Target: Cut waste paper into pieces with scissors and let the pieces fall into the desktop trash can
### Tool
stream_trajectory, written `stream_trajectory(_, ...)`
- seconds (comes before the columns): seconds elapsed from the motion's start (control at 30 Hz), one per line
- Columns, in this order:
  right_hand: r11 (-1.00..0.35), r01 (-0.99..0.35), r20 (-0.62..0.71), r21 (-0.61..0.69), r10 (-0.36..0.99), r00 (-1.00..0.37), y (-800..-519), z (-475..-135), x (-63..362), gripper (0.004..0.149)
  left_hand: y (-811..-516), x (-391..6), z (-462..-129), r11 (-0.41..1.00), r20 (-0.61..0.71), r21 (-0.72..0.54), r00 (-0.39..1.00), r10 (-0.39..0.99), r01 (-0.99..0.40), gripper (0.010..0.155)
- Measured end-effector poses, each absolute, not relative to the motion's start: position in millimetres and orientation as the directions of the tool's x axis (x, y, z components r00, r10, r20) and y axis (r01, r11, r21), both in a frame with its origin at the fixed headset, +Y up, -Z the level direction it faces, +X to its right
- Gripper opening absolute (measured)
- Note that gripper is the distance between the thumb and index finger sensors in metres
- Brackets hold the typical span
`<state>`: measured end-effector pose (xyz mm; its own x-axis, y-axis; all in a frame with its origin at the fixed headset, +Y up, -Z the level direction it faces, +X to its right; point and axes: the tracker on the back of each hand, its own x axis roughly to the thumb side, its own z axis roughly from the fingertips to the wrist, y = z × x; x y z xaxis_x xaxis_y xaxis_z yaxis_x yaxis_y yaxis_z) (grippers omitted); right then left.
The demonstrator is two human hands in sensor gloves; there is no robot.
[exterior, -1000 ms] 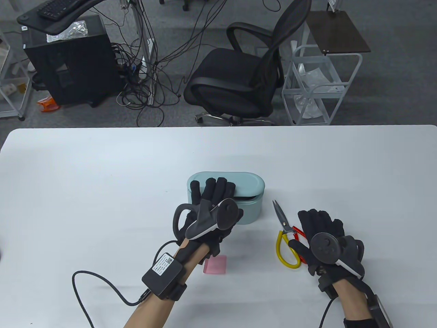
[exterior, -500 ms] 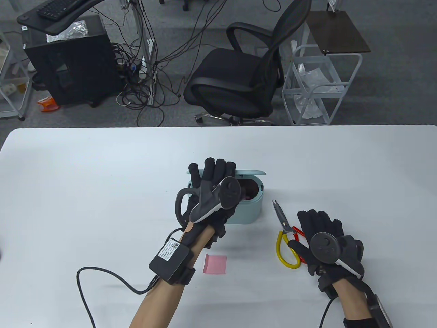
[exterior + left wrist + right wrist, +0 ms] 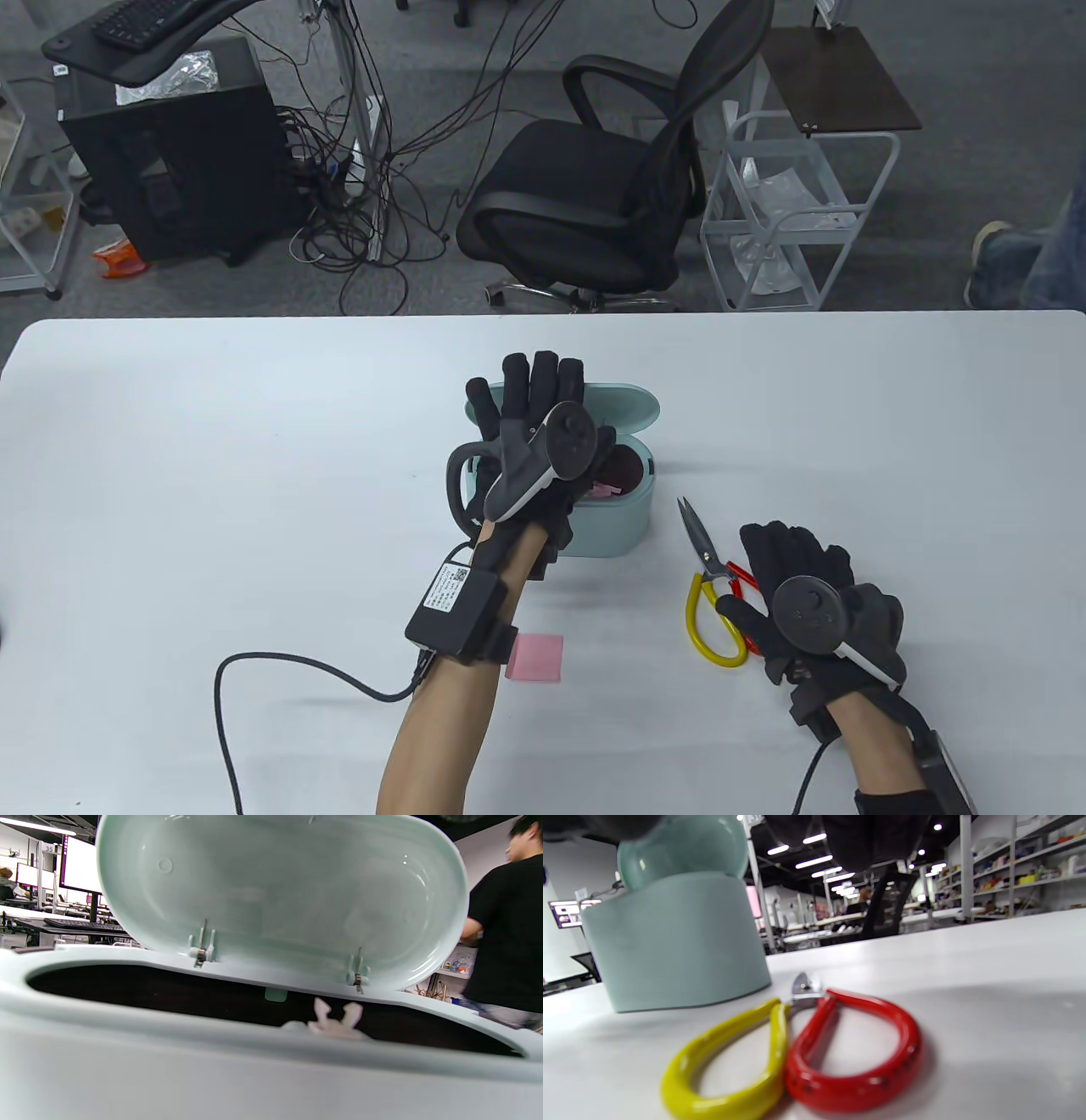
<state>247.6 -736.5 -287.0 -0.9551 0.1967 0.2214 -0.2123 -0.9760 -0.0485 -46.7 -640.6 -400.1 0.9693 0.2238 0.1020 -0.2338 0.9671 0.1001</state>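
The mint desktop trash can (image 3: 612, 528) stands mid-table with its lid (image 3: 626, 404) swung up. My left hand (image 3: 528, 392) is over the can's left part, fingers straight and raised against the lid. The left wrist view looks into the open can (image 3: 254, 1035): the lid (image 3: 280, 895) stands up and pale pink scraps (image 3: 335, 1023) lie inside. A pink paper sheet (image 3: 535, 658) lies flat near my left forearm. The scissors (image 3: 711, 567), with one yellow and one red handle, lie right of the can. My right hand (image 3: 793, 564) rests over the handles, and the scissors (image 3: 806, 1052) lie free on the table below its fingers (image 3: 865, 840).
A black cable (image 3: 280, 671) runs from my left wrist box across the table's front. Beyond the far edge are an office chair (image 3: 594, 204), a white cart (image 3: 789, 221) and a person's shoe (image 3: 988, 255). A person in a black shirt (image 3: 505, 933) stands behind the can.
The can's lid went from closed to standing open as my left hand moved up and away from me. My right hand and the scissors stayed put.
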Motion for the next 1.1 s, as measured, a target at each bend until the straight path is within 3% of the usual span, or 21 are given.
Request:
stream_trajectory(0.33, -0.977, -0.206, 0.225, -0.053, 0.189, -0.956, -736.2, -286.8, 247.4, 0.085, -642.2, -62.2, -390.2, 0.969, 0.166, 0.119, 0.967, 0.195, -0.216, 0.091)
stream_trajectory(0.63, -0.977, -0.205, 0.223, -0.058, 0.188, -0.957, -736.3, -286.3, 246.9, 0.085, -638.2, -115.1, -345.8, 0.906, 0.260, 0.231, 0.919, 0.295, -0.356, 0.093)
stream_trajectory(0.8, -0.979, -0.193, 0.209, -0.063, 0.176, -0.962, -736.5, -284.7, 247.3, 0.085, -658.6, -150.5, -312.4, 0.904, 0.234, 0.181, 0.910, 0.342, -0.387, 0.093)
stream_trajectory(1.1, -0.978, -0.196, 0.196, -0.071, 0.179, -0.964, -736.9, -284.2, 249.4, 0.085, -705.2, -186.7, -281.4, 0.963, 0.113, -0.006, 0.956, 0.269, -0.270, 0.092)
